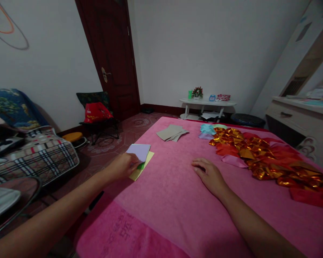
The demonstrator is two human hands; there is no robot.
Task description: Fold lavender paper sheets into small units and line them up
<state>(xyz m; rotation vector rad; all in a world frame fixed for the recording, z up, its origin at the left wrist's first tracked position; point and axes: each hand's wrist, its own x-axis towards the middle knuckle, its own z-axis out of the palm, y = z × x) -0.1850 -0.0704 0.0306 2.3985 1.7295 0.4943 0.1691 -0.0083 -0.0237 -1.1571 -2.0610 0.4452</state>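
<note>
The small stack of coloured paper squares [140, 157] lay at the left edge of the pink blanket [177, 200], half overhanging it, and that overhang looked like the reason the left hand [123, 167] could get at the sheets from the side. The stack showed a pale lilac square on top, a sliver of green beneath it near the fingers, and a yellow-green sheet at the bottom, fanned out of line so each colour peeked past the next. The left hand was curled over the near corner of the stack, fingertips pressed onto the sheets; whether the thumb had slipped under to pinch them could not be told. The right hand [208, 173] rested palm down on the blanket near the middle, fingers loosely spread and flat, holding nothing, probably steadying the person as they leaned left. Farther back lay a loose pile of grey card pieces [171, 133], well apart from the stack. To the right of those sat a few pale blue and lilac folded papers [207, 131], just beside a long heap of gold and red foil ribbon [263, 157] that ran along the right side of the blanket.
</note>
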